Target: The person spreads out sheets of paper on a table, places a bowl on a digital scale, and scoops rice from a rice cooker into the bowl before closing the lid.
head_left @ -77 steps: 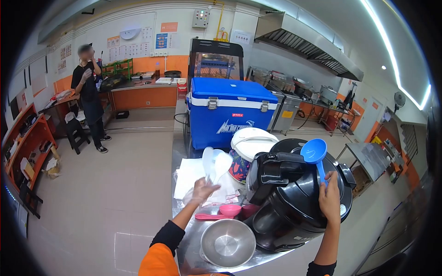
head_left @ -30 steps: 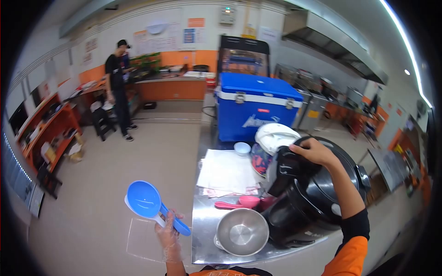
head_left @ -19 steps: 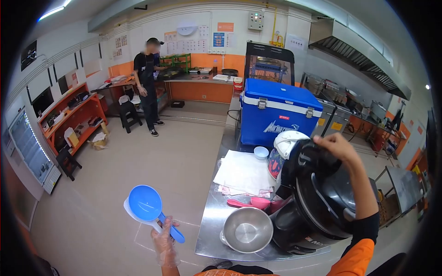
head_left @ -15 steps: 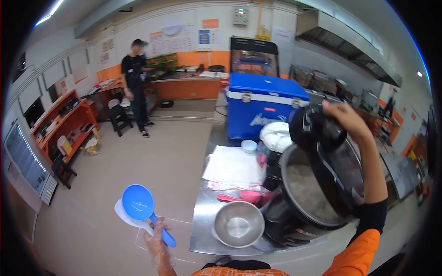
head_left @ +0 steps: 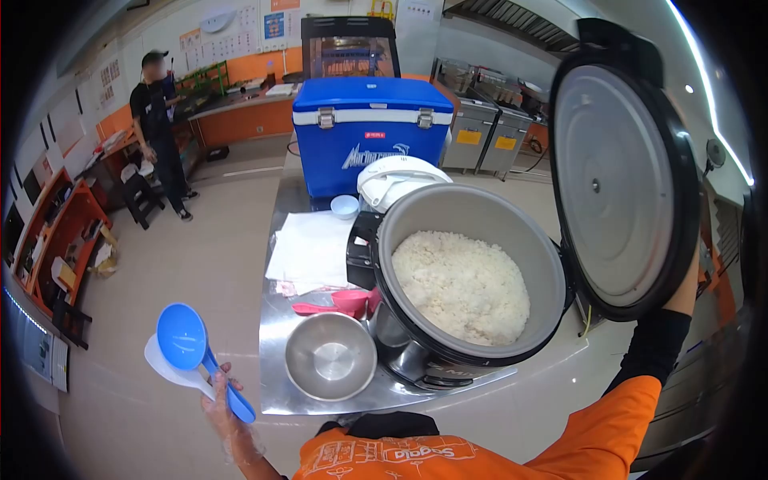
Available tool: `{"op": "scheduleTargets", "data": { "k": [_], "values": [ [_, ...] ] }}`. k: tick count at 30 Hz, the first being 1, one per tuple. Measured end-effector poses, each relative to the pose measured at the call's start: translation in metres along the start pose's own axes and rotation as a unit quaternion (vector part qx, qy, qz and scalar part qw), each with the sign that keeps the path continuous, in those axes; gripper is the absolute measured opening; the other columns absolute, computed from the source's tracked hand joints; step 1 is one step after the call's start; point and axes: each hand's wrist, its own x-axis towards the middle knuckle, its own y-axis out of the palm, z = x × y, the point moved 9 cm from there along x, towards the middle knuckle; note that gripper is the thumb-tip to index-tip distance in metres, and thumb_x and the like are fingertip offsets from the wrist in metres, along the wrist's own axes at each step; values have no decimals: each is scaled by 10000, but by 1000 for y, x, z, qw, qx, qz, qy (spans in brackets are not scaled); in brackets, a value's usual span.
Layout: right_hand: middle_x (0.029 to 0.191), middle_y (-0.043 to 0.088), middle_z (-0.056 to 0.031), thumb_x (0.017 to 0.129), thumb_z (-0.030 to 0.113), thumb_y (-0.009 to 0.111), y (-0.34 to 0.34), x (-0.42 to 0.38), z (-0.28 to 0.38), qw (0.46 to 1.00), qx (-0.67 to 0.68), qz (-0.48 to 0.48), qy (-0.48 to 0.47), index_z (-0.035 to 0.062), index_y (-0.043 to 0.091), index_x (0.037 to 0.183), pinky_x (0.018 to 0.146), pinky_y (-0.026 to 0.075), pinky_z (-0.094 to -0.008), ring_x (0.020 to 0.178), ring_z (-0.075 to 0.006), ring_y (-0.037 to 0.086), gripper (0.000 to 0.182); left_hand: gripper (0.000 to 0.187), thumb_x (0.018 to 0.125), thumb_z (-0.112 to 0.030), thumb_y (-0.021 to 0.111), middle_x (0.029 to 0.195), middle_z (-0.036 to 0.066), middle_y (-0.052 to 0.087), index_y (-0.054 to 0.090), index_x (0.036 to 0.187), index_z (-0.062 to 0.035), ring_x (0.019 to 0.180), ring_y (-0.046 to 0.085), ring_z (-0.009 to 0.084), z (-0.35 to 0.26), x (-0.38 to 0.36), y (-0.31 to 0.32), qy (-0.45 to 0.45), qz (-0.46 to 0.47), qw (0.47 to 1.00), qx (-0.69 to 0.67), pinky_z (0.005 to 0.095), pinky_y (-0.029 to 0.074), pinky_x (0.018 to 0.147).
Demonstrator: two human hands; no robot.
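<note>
My left hand (head_left: pixel 224 402), in a clear plastic glove, is closed round the handles of a blue ladle (head_left: pixel 184 340) and a white rice paddle (head_left: pixel 164 366). It holds them over the floor, left of the table. A large rice cooker (head_left: pixel 424 352) stands with its pot uncovered, and white rice (head_left: pixel 464 288) fills the lower part. Its hinged lid (head_left: pixel 612 184) is raised on the right. My right forearm reaches up behind the lid, which hides that hand and its fingers. A steel bowl (head_left: pixel 330 358) rests on the table in front of the cooker.
On the steel table (head_left: pixel 276 392) lie pink scoops (head_left: pixel 348 302), white paper sheets (head_left: pixel 308 248), a small pale-blue bowl (head_left: pixel 344 206) and a white lid (head_left: pixel 400 180). A blue cooler box (head_left: pixel 372 136) stands behind them. A person (head_left: pixel 158 132) stands at far left, near a black stool (head_left: pixel 142 196).
The rice cooker's lid has swung up to the right, exposing the rice. My right hand has passed behind the lid. The view has turned right; my left hand keeps the ladle and paddle.
</note>
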Motion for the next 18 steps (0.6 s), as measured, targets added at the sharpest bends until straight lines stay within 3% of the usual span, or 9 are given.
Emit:
{"op": "scheduleTargets", "data": {
  "k": [9, 18],
  "values": [
    [1193, 560, -119, 919, 228, 567, -108, -133, -130, 976, -58, -115, 176, 11, 475, 1271, 889, 467, -286, 1064, -176, 564, 423, 343, 853, -240, 654, 948, 120, 642, 577, 1021, 49, 600, 541, 108, -8, -45, 46, -61, 57, 996, 20, 224, 411, 537],
    [1185, 565, -135, 914, 236, 564, -142, -223, -203, 945, -65, -212, 240, -8, 498, 1235, 848, 495, -302, 1029, -203, 586, 408, 279, 859, -188, 646, 906, 100, 647, 628, 1008, 47, 650, 555, 94, -32, -58, 100, -28, 146, 989, -15, 211, 416, 584]
  ]
}}
